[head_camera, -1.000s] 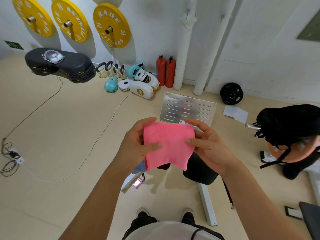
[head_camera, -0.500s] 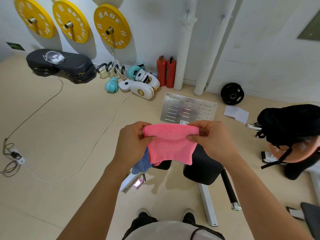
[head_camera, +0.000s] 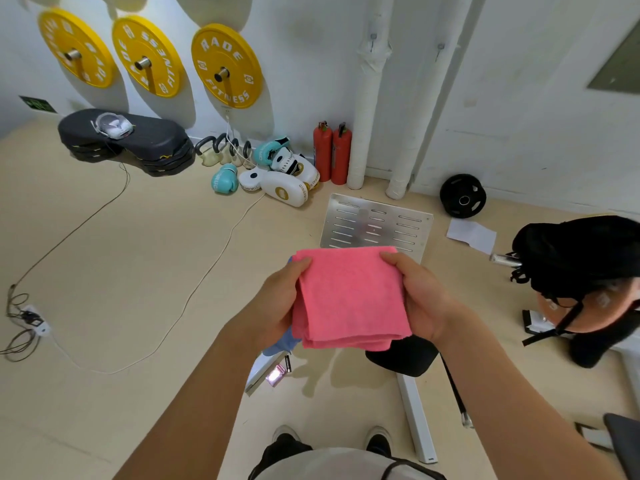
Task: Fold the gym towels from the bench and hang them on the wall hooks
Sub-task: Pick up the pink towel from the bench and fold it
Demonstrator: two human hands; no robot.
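A pink towel (head_camera: 349, 299) is folded into a thick square with several layers showing along its lower edge. I hold it in front of me at chest height. My left hand (head_camera: 277, 306) grips its left side with the thumb on top. My right hand (head_camera: 420, 299) grips the right side the same way. Under the towel a corner of a blue cloth (head_camera: 282, 342) peeks out over the black bench pad (head_camera: 403, 358). No wall hooks show here.
Yellow weight plates (head_camera: 227, 65) hang on the wall ahead. Boxing gloves (head_camera: 284, 185), kettlebells, two red extinguishers (head_camera: 332, 152) and a metal plate (head_camera: 375, 223) lie by the wall. A person (head_camera: 581, 268) crouches at right. Cables run across the floor at left.
The towel went from hanging by its top edge to lying flatter between both hands. Its lower edge now shows stacked layers, and both hands have shifted to its sides.
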